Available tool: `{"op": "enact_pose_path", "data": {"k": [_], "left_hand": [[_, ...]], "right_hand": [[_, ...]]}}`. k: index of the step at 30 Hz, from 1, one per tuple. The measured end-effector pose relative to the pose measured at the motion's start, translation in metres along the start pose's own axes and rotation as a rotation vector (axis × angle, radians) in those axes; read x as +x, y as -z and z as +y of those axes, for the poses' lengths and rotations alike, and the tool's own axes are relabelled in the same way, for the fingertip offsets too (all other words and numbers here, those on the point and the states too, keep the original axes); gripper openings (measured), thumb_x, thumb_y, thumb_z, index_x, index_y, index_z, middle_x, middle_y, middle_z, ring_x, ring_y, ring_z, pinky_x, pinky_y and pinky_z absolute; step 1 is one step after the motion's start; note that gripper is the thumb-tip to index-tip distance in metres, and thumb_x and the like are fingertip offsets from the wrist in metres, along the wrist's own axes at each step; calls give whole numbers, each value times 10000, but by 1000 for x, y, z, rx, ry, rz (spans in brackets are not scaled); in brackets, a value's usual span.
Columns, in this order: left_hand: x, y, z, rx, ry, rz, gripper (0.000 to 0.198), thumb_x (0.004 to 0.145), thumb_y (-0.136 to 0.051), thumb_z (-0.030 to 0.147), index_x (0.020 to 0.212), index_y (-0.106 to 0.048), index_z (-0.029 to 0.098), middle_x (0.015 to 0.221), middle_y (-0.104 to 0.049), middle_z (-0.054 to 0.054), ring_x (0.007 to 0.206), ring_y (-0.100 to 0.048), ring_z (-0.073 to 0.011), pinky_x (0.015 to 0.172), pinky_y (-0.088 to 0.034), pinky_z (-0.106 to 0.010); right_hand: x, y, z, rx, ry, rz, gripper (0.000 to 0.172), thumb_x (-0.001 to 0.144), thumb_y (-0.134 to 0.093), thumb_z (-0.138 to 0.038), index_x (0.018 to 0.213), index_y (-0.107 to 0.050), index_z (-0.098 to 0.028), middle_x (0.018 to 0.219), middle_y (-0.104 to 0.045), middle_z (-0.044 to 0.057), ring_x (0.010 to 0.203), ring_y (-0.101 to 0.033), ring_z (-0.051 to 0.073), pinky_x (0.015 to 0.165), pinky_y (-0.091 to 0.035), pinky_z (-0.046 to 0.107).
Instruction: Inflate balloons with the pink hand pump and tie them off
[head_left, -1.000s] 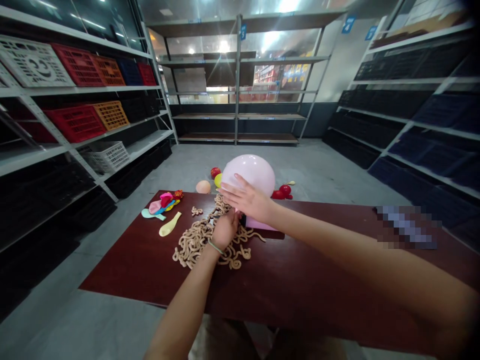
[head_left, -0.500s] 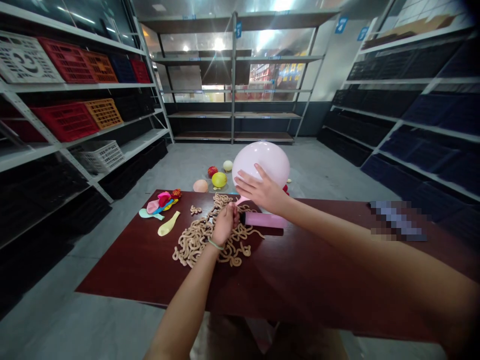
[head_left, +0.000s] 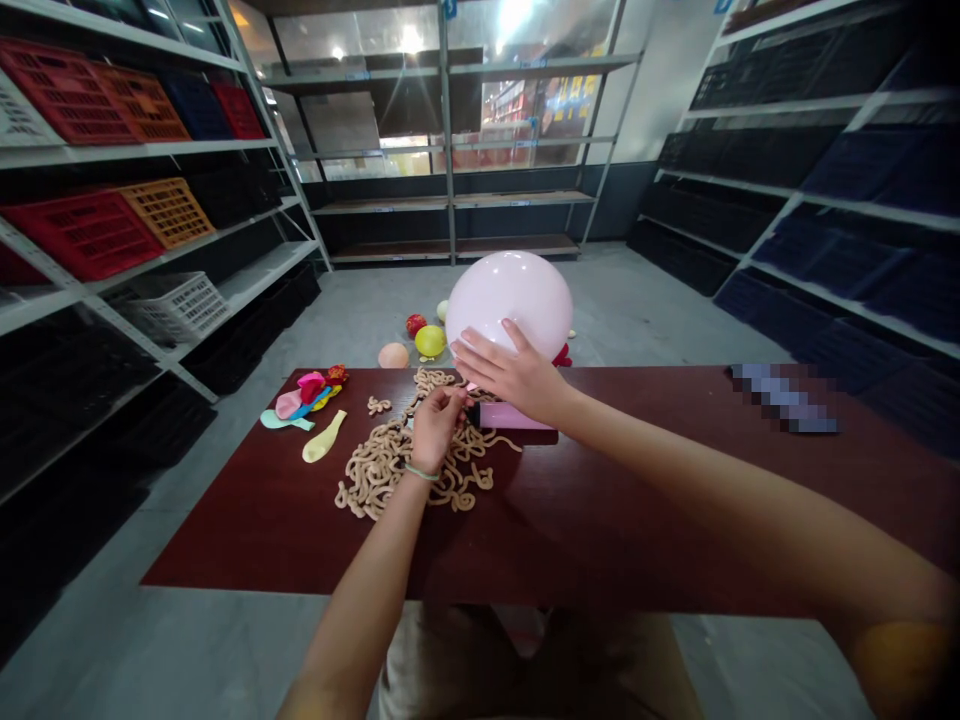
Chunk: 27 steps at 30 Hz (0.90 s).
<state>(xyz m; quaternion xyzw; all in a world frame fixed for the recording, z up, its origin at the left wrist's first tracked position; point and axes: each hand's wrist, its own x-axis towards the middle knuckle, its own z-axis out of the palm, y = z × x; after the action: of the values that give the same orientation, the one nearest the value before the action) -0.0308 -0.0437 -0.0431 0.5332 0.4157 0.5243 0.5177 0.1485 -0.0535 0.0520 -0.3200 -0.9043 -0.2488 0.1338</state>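
A large pale pink inflated balloon (head_left: pixel 514 290) stands over the table's far edge. My right hand (head_left: pixel 521 378) lies against its near side with fingers stretched out. Closed in a pinch, my left hand (head_left: pixel 436 425) grips the balloon's neck, which my fingers partly hide. Just right of that hand lies a pink balloon pump (head_left: pixel 514 416) with a black end, partly behind my right hand. Under and around my left wrist spreads a heap of tan, curly, rope-like pieces (head_left: pixel 375 465).
Uninflated balloons (head_left: pixel 289 403) in several colours and a pale yellow one (head_left: pixel 325 437) lie on the dark red table (head_left: pixel 615 520). Small inflated balloons (head_left: pixel 430 341) are beyond the far edge. A blurred-out object (head_left: pixel 784 398) lies at right. Shelves with crates (head_left: pixel 82 230) stand around.
The camera view has shifted down a little. My left fingers have turned slightly at the balloon's neck, and the balloon looks a bit nearer. My right hand still rests on it.
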Motion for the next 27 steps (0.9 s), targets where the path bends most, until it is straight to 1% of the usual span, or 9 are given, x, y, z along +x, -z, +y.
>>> {"op": "enact_pose_path", "data": {"k": [3, 5, 6, 8, 10, 15, 20, 23, 27], "left_hand": [[3, 1, -6, 70, -17, 39, 317, 832, -641, 465, 839, -660, 149, 781, -692, -47, 545, -506, -93, 497, -393, -206], [7, 4, -11, 78, -12, 86, 311, 828, -642, 454, 860, -668, 146, 785, -698, -43, 560, -524, -96, 525, -417, -208], [8, 5, -13, 78, -8, 110, 311, 825, -647, 452, 866, -672, 145, 783, -699, -40, 564, -530, -95, 535, -424, -207], [11, 7, -15, 78, -2, 141, 317, 821, -659, 457, 859, -678, 143, 771, -697, -35, 560, -532, -92, 536, -427, -204], [11, 8, -16, 73, -2, 148, 327, 816, -670, 467, 848, -681, 141, 769, -698, -34, 556, -535, -90, 529, -428, -203], [8, 5, -15, 69, 16, 123, 326, 805, -690, 465, 856, -685, 142, 783, -701, -37, 555, -545, -91, 526, -445, -205], [6, 4, -14, 101, 29, 98, 311, 797, -704, 453, 846, -697, 146, 789, -711, -38, 553, -558, -91, 524, -447, -202], [5, 6, -14, 129, 20, 111, 306, 804, -697, 449, 851, -700, 147, 792, -716, -39, 558, -567, -97, 536, -455, -207], [5, 8, -14, 167, -8, 127, 309, 812, -691, 454, 844, -702, 147, 785, -716, -39, 559, -572, -100, 544, -453, -210]], "right_hand": [[-18, -10, -9, 47, -6, 7, 655, 912, -518, -79, 1499, -365, -327, 1550, -410, 9, 1446, -309, 275, 1177, -259, 619], [-39, -20, -20, 75, 1, 5, 553, 930, -505, -109, 1444, -456, -307, 1495, -482, 21, 1392, -388, 250, 1151, -334, 526], [-50, -26, -27, 88, -13, 7, 460, 945, -487, -127, 1373, -536, -288, 1408, -566, 32, 1317, -468, 232, 1101, -393, 469], [-73, -40, -44, 109, -105, -18, 298, 976, -446, -174, 1157, -674, -242, 1071, -708, 44, 1011, -622, 197, 891, -500, 379], [-92, -55, -61, 143, -299, -60, 286, 998, -433, -261, 1006, -713, -206, 879, -703, 46, 809, -634, 181, 720, -504, 333], [-110, -76, -84, 219, -577, -45, 271, 988, -455, -304, 1076, -694, -212, 985, -697, 64, 874, -649, 192, 651, -485, 299], [-106, -71, -83, 252, -603, -90, 253, 991, -401, -240, 940, -646, -205, 953, -679, 68, 883, -638, 202, 646, -474, 296], [-109, -67, -82, 359, -617, 46, 220, 990, -385, -221, 961, -603, -201, 917, -682, 61, 833, -645, 183, 699, -485, 291], [-117, -64, -82, 467, -743, 308, 174, 984, -391, -238, 1029, -558, -221, 882, -691, 53, 731, -658, 176, 702, -506, 298]]}}
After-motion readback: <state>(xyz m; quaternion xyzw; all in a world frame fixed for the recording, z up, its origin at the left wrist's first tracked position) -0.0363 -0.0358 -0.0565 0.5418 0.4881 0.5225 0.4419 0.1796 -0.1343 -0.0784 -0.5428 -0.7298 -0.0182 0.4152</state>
